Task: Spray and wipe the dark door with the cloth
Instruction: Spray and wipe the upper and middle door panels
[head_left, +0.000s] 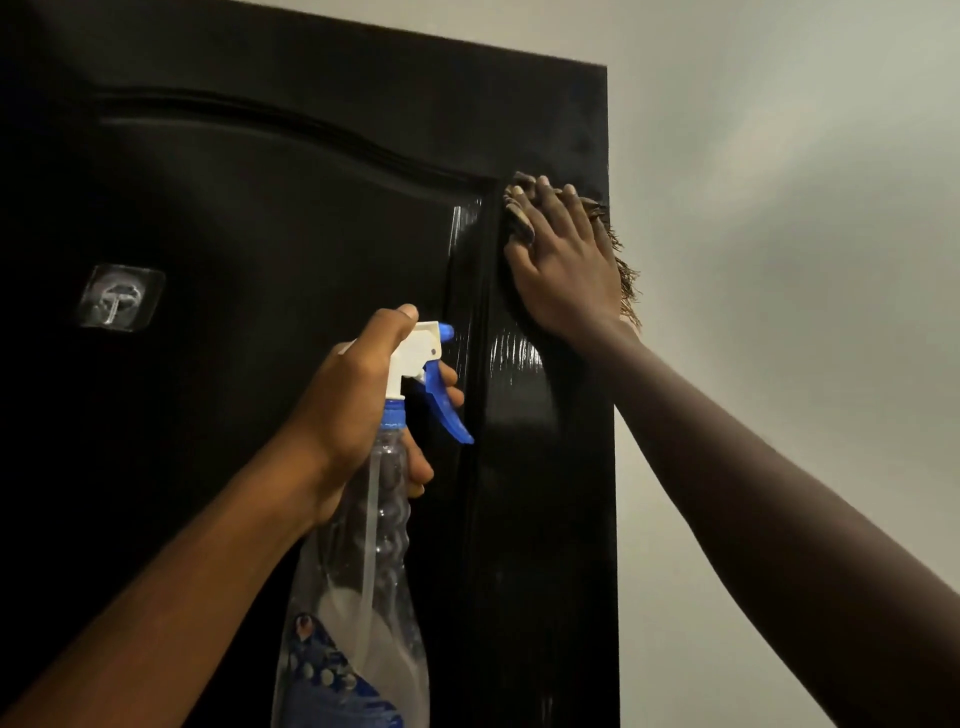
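Observation:
The glossy dark door (260, 260) fills the left and middle of the head view, its right edge running down the centre. My right hand (561, 260) presses a striped, fringed cloth (519, 215) flat against the door's upper right stile, fingers spread and straight. Wet streaks shine on the door just below that hand. My left hand (358, 410) grips the neck of a clear spray bottle (363, 597) with a white and blue trigger head (426, 364), nozzle pointing at the door's stile.
A clear adhesive hook (119, 296) is stuck on the door panel at the left. A plain pale wall (779, 208) lies to the right of the door edge. The door's raised panel moulding curves across the top.

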